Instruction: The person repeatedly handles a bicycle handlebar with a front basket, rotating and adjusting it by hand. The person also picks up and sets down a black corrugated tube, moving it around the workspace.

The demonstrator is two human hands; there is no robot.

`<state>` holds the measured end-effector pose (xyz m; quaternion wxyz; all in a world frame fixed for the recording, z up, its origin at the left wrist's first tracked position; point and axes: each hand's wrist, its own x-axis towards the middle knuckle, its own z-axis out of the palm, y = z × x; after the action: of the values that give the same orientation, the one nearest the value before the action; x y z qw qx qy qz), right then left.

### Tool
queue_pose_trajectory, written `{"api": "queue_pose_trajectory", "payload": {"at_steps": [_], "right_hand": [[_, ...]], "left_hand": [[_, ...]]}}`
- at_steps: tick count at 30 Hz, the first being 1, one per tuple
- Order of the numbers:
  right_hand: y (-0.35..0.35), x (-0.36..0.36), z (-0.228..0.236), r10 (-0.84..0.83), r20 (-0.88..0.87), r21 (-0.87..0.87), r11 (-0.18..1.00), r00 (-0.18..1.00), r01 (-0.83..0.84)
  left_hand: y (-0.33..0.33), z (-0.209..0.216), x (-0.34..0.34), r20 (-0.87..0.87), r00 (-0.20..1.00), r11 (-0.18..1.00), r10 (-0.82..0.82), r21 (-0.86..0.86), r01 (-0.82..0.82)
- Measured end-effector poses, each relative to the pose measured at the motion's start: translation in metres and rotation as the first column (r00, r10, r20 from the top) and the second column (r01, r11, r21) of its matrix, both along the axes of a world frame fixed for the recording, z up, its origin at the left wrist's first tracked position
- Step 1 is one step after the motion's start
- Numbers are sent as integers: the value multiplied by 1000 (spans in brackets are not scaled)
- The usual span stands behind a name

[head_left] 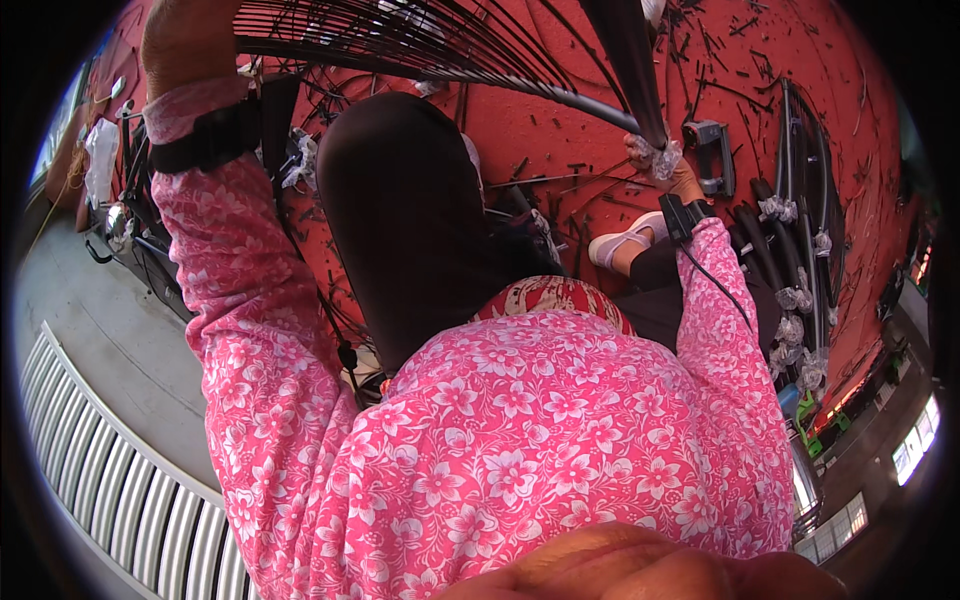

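Observation:
A dark tubular frame, strung with many thin black strands, reaches across the top of the view. My right hand is closed around its lower right end, where clear plastic wrap covers the joint of a grey tube and a wider black tube. At the upper left my left hand is raised beside the strands' left end. Its fingers run out of the picture, so their grip is hidden.
Several black tubes with plastic-wrapped ends lie at the right. A grey-and-black tool rests on the red floor among dark scraps. Frames stand at the left, near a slatted metal rack. My raised knee is between my arms.

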<state>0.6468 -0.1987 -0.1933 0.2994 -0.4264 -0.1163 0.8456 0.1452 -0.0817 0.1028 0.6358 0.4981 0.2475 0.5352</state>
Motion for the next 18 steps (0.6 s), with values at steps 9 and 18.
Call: {"api": "queue_pose_trajectory", "payload": {"at_steps": [9,18], "right_hand": [[-24,-70,-34,-330,-448,-169,944,831,284],[-9,-120,7,-98,702,97,994,706,42]], "left_hand": [[22,-17,2,-32,998,995,54,-84,-56],[23,-8,-19,-129,988,992,80,103,-67]]}}
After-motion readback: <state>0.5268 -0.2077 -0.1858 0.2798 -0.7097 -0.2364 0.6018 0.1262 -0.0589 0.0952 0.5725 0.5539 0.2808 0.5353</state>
